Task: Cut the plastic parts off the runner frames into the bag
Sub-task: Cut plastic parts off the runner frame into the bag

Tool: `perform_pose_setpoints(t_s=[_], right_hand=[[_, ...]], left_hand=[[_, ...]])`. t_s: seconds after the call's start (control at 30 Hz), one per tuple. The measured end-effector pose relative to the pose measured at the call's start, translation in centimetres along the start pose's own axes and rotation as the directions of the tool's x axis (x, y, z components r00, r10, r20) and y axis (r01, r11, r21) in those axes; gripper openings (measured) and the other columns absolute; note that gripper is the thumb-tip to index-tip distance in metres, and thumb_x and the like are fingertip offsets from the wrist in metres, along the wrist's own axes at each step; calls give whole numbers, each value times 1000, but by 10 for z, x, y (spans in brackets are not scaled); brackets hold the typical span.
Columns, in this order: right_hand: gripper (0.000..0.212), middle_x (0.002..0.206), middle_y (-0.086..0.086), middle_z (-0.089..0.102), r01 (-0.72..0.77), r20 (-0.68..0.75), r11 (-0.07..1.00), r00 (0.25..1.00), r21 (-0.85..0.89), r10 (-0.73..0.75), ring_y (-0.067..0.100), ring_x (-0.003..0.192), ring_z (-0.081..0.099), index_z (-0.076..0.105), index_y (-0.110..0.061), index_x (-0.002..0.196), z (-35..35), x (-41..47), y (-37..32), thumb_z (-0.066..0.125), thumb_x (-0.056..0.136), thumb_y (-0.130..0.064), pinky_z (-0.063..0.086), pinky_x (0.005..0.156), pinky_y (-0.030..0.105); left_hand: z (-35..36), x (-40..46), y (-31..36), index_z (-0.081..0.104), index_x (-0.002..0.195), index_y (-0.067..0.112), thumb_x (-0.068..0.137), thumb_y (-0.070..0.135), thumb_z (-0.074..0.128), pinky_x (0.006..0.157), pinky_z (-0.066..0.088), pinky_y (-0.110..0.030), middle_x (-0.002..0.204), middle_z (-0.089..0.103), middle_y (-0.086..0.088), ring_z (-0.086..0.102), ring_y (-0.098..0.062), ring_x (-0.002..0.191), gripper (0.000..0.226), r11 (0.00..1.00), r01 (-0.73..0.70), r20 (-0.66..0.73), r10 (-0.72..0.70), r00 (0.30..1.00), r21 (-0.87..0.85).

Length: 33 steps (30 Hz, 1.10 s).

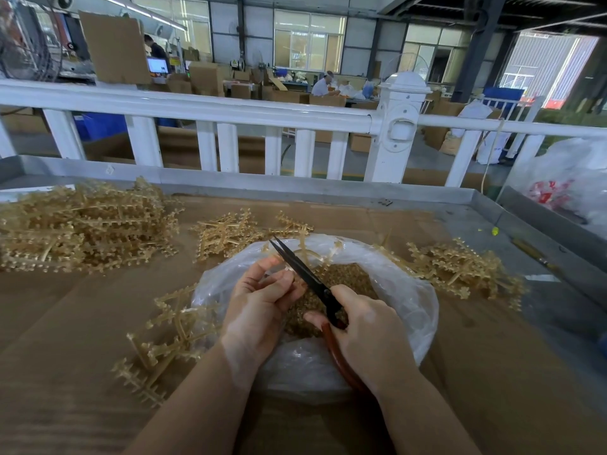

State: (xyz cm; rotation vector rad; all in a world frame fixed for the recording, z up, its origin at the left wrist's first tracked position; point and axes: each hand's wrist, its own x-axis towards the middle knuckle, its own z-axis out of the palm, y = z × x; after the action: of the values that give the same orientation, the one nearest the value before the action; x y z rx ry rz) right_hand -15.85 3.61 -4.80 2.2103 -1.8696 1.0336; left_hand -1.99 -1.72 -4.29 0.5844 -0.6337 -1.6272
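A clear plastic bag (414,310) lies open at the table's middle, holding a heap of small amber cut parts (341,280). Over its mouth my left hand (259,303) pinches an amber runner frame (312,254) that sticks up beyond the fingers. My right hand (364,326) grips black scissors (302,270) by their red-brown handles. The blades point up-left, nearly together, against the frame beside my left fingertips.
Piles of amber runner frames lie at the far left (85,224), behind the bag (230,233), at the right (460,267) and left of my forearm (164,343). Cardboard (65,323) covers the metal tray table. A white railing (230,110) runs behind it.
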Motion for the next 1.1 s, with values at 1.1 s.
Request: perform_pose_setpoints(t_s=[1.1], right_hand=[[39, 80, -12, 63, -48, -81, 997, 996, -52, 43, 8, 75, 59, 60, -29, 100, 5, -4, -1, 47, 83, -61, 45, 65, 17]], left_hand=[[0, 2, 0, 68, 77, 4, 83, 1, 55, 56, 56, -21, 70, 70, -8, 67, -13, 59, 14, 1000, 7, -65, -6, 998, 16]])
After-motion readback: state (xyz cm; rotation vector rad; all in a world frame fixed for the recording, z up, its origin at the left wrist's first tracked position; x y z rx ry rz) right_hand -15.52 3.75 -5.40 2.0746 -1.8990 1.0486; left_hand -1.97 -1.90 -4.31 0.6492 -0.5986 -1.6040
